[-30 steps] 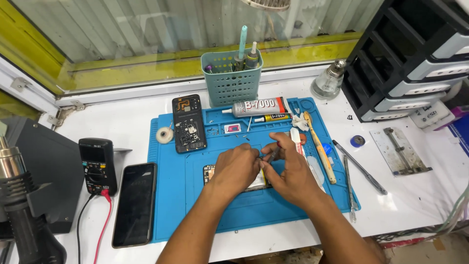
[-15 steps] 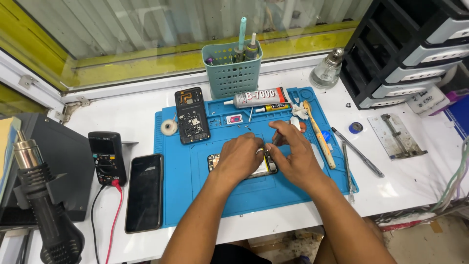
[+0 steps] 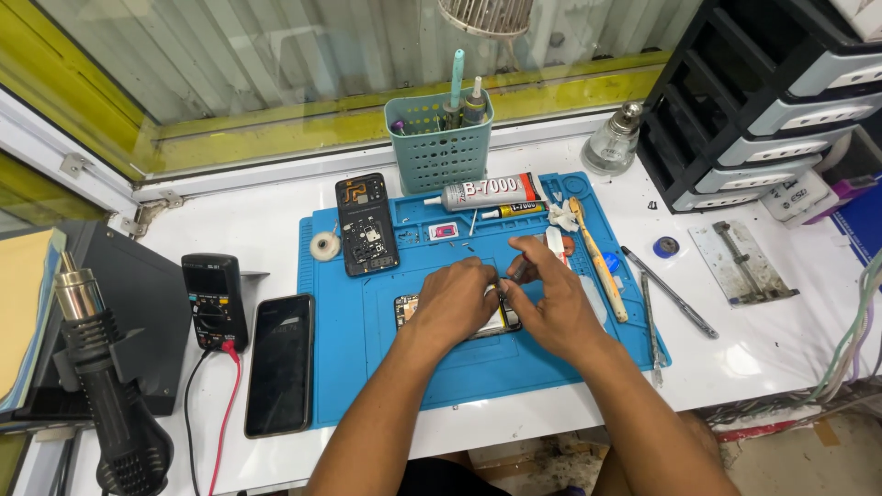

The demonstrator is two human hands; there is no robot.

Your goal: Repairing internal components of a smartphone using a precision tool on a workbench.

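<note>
At the centre of the blue mat (image 3: 367, 367) on the tabletop (image 3: 753, 349), the opened phone (image 3: 406, 310) lies flat under both hands. The left hand (image 3: 455, 301) presses down on it, fingers closed over its body, while the right hand (image 3: 547, 308), at 3 o'clock, pinches a small dark tool (image 3: 520, 269). Judged step: internal work on the phone; the next move calls for a steady, fine tip placement.
</note>
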